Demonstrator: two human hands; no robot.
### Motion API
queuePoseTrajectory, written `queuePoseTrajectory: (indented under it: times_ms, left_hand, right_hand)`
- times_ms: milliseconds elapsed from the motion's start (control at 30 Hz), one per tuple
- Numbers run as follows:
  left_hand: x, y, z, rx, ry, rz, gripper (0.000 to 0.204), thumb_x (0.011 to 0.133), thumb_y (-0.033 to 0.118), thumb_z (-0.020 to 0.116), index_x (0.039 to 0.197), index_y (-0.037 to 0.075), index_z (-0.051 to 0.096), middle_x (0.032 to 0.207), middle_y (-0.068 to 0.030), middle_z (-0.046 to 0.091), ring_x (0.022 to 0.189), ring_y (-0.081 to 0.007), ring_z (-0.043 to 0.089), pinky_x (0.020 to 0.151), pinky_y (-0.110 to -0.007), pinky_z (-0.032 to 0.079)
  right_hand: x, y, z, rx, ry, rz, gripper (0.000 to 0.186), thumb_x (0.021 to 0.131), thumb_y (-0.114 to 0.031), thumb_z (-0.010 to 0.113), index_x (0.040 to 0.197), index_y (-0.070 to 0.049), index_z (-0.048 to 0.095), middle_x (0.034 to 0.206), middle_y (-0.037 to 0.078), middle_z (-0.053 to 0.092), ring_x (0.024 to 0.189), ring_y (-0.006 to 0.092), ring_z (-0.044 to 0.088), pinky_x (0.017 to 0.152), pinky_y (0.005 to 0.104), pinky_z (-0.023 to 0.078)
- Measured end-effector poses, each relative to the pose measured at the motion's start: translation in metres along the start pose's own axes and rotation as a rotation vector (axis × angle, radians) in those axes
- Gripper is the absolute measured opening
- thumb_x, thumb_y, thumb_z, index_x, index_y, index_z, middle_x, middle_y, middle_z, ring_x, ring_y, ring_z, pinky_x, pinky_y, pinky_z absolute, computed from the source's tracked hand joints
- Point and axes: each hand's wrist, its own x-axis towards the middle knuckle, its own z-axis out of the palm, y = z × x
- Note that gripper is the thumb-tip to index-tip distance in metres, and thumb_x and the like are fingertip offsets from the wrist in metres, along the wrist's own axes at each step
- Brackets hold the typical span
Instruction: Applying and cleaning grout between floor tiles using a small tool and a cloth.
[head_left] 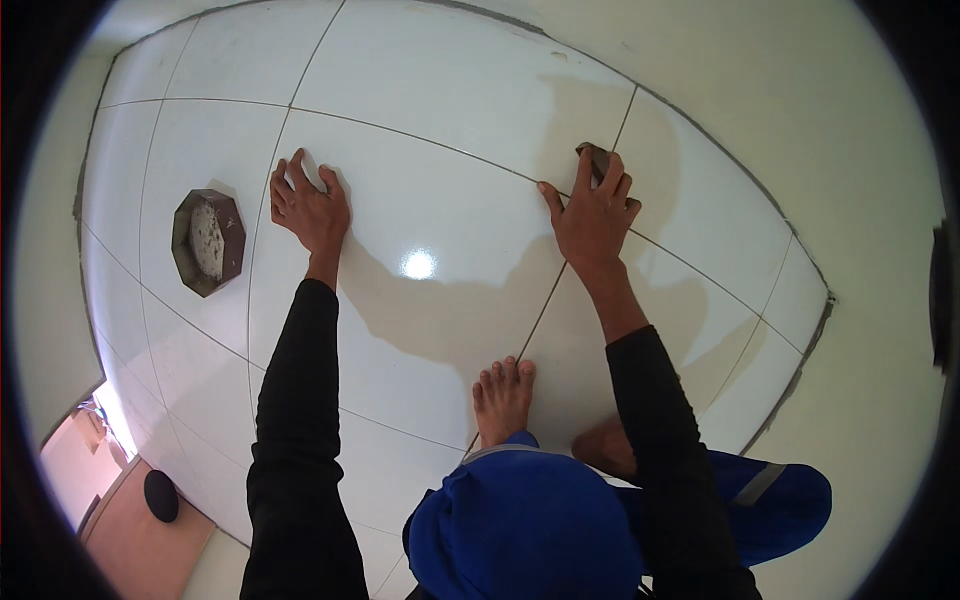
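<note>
One eight-sided dark brown bowl (235, 243) sits on the white tiled floor (430, 190) at the left, holding a pale grey, uneven, dark-flecked material (206, 240), with light smears on its inner wall. The other item at hand is one small, dark, thin-looking piece (599, 158) at the far right, near a crossing of tile joints; its outline is partly hidden by the fingers of the right hand (592, 215). Those fingers lie over it with the thumb stretched away to the left; I cannot tell whether they clamp it. The left hand (313, 210), just right of the bowl, holds nothing, its bent fingers spread apart. Of two bare feet, the left foot (504, 400) shows five toes; the right foot (605, 448) is partly covered.
</note>
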Motion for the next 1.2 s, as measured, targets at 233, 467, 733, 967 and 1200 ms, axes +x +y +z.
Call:
queuePoseTrajectory:
  times_ms: [233, 467, 733, 967, 1200]
  left_hand:
    - [0.000, -0.001, -0.001, 0.043, 0.001, 0.000, 0.048, 0.105, 0.037, 0.061, 0.151, 0.024, 0.058, 0.160, -0.0131, 0.049, 0.154, -0.0337, 0.040, 0.121, -0.060, 0.030]
    - [-0.001, -0.008, 0.001, 0.039, 0.025, 0.003, 0.049, 0.104, 0.036, 0.061, 0.151, 0.024, 0.058, 0.159, -0.0138, 0.050, 0.153, -0.0342, 0.041, 0.121, -0.060, 0.031]
    - [-0.004, -0.003, 0.001, 0.017, 0.005, -0.013, 0.050, 0.103, 0.036, 0.061, 0.151, 0.020, 0.059, 0.160, -0.0136, 0.049, 0.153, -0.0338, 0.040, 0.123, -0.056, 0.028]
    - [-0.002, 0.001, 0.001, 0.021, 0.014, 0.009, 0.051, 0.104, 0.038, 0.061, 0.153, 0.026, 0.058, 0.159, -0.0130, 0.050, 0.152, -0.0343, 0.042, 0.120, -0.060, 0.032]
    - [0.000, -0.008, -0.007, 0.039, 0.006, -0.011, 0.050, 0.103, 0.034, 0.061, 0.151, 0.019, 0.059, 0.158, -0.0147, 0.050, 0.153, -0.0337, 0.040, 0.122, -0.057, 0.029]
  right_hand:
    - [-0.020, 0.006, 0.001, 0.008, -0.068, -0.070, 0.092, 0.093, -0.054, 0.082, 0.159, -0.001, 0.047, 0.135, 0.018, 0.047, 0.117, 0.0351, 0.061, 0.071, 0.0437, 0.065]
    - [-0.025, 0.011, -0.002, 0.052, -0.112, -0.140, 0.089, 0.096, -0.053, 0.080, 0.161, -0.003, 0.045, 0.131, 0.020, 0.051, 0.104, 0.0359, 0.068, 0.072, 0.0474, 0.065]
    - [0.010, 0.009, -0.006, 0.010, -0.143, -0.090, 0.094, 0.093, -0.053, 0.082, 0.164, -0.006, 0.042, 0.133, 0.020, 0.052, 0.103, 0.0365, 0.071, 0.070, 0.0477, 0.065]
    - [0.003, 0.018, -0.004, -0.030, -0.031, -0.162, 0.091, 0.094, -0.053, 0.081, 0.163, -0.007, 0.044, 0.131, 0.020, 0.055, 0.103, 0.0355, 0.071, 0.071, 0.0463, 0.065]
    - [-0.034, 0.008, 0.002, -0.047, -0.174, -0.107, 0.090, 0.093, -0.056, 0.080, 0.164, -0.013, 0.045, 0.133, 0.019, 0.056, 0.118, 0.0363, 0.063, 0.088, 0.0591, 0.051]
